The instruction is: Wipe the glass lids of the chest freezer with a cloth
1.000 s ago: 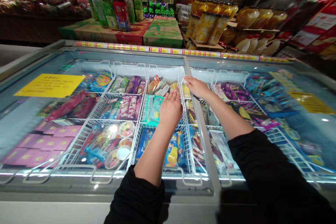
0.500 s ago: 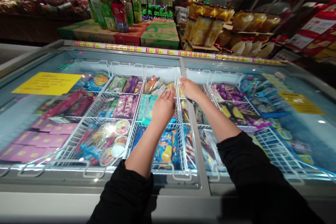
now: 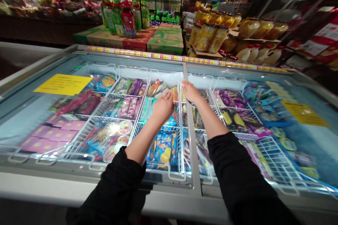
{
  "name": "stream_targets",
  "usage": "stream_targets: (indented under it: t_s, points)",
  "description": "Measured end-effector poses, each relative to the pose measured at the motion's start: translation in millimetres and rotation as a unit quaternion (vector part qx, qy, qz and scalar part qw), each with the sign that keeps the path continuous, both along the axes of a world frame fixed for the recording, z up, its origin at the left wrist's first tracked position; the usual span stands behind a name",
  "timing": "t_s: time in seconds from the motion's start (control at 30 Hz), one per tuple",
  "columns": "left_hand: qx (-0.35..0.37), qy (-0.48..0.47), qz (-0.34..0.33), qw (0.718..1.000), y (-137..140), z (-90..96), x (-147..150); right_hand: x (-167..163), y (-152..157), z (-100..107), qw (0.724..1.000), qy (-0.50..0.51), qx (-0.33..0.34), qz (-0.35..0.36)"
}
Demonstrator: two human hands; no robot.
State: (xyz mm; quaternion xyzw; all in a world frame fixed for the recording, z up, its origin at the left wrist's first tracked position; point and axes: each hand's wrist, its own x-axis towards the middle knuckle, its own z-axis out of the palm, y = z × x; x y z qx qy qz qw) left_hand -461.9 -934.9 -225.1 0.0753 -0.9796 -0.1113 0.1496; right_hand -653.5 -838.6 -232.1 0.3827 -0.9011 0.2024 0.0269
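A chest freezer [image 3: 111, 179] with clear sliding lids lies before me, and packaged ice creams show through the glass. My left hand [image 3: 164, 105] rests flat on the glass lid, fingers stretched forward, above turquoise packs [image 3: 148, 107]. At the middle, my right hand [image 3: 190, 92] is at the grey lid frame [image 3: 194, 147], its fingers bent across the bar. A small white patch shows at its fingertips; I cannot tell what it is. Under my left forearm lie blue ice cream bags [image 3: 163, 147] in a white wire basket [image 3: 181, 154].
Yellow notices [image 3: 62, 84] are stuck on the glass at both sides. Pink boxes [image 3: 50, 133] lie inside at the left. Behind the freezer stand bottles [image 3: 129, 21] on cartons [image 3: 166, 40], and jars of fruit [image 3: 207, 38]. A price strip [image 3: 163, 57] runs along the back edge.
My view has turned slightly, so the left part of the freezer and the bottles sit farther right. Both hands keep nearly the same places on the lid and its frame.
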Motion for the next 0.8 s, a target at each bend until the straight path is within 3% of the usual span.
stream_targets:
  t_s: [0.17, 0.33, 0.5, 0.67, 0.8]
  points:
    - [-0.007, -0.026, 0.022, 0.999, -17, 12.9, -47, 21, 17, -6, 0.999, -0.011, 0.019, 0.049]
    - [-0.012, -0.037, 0.033, 0.999, -23, 10.3, -88, -6, -3, 6, 0.998, -0.042, 0.016, 0.042]
    - [-0.018, -0.014, 0.040, 0.999, -24, 2.4, -94, -31, 2, 10, 0.999, -0.036, 0.004, 0.024]
    - [-0.023, 0.001, 0.041, 0.999, -22, 0.9, -95, -22, 25, -5, 0.999, -0.011, -0.003, 0.037]
    - [-0.025, 0.006, 0.040, 0.999, -20, 1.6, -95, -27, 7, -7, 0.999, -0.001, 0.025, 0.042]
